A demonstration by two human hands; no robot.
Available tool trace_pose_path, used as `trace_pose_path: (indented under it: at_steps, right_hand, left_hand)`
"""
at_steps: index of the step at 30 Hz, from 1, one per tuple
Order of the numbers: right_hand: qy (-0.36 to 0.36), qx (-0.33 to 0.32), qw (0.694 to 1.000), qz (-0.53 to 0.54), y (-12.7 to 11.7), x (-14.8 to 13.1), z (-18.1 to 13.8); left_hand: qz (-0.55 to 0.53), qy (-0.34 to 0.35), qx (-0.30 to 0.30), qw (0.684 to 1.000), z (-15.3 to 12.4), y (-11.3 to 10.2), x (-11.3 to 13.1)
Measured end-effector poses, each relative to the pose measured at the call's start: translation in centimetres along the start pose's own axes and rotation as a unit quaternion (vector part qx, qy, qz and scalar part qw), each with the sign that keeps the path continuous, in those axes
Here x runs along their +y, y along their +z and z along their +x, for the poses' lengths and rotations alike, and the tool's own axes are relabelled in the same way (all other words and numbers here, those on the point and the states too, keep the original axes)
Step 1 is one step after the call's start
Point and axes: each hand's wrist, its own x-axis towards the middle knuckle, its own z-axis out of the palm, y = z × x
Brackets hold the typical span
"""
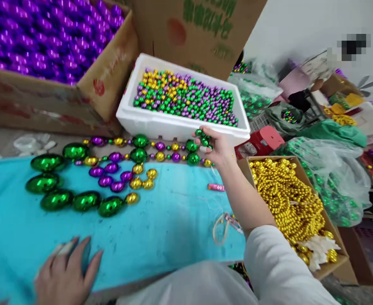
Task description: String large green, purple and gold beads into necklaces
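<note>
My right hand is curled around several small green beads, just in front of the white foam box. That box holds small green, purple and gold beads. My left hand lies on the turquoise cloth with its fingers spread and nothing in it. Between the hands and the box lies a bead strand of green, purple and gold beads. Large green oval beads curve along its left side, and loose-looking purple beads and gold beads sit inside the curve.
A carton of shiny purple beads stands at the back left. On the right are a carton of gold bead strings, a red box and plastic bags with green beads. A pink tube-shaped item and a pale loop lie on the cloth.
</note>
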Motion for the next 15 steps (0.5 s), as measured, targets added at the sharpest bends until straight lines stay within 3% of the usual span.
trace_pose_path:
  at_steps: [4, 7, 10, 15]
  right_hand:
    - [0.110, 0.004, 0.993, 0.031, 0.1, 8.0, -2.5]
    - [0.180, 0.015, 0.983, 0.046, -0.5, 11.9, -2.8]
    - [0.228, 0.030, 0.973, 0.035, -1.0, 13.5, -2.5]
    - [0.249, 0.035, 0.967, -0.033, -1.3, 13.8, -2.0]
  left_hand:
    - [0.097, -0.008, -0.019, 0.995, -0.2, -0.2, 0.8]
    - [0.103, -0.019, -0.020, 0.994, -0.3, -0.4, 1.3]
    - [0.077, -0.026, -0.023, 0.996, -0.4, -0.5, 1.4]
    - [0.044, -0.043, -0.020, 0.998, -0.1, -0.6, 1.7]
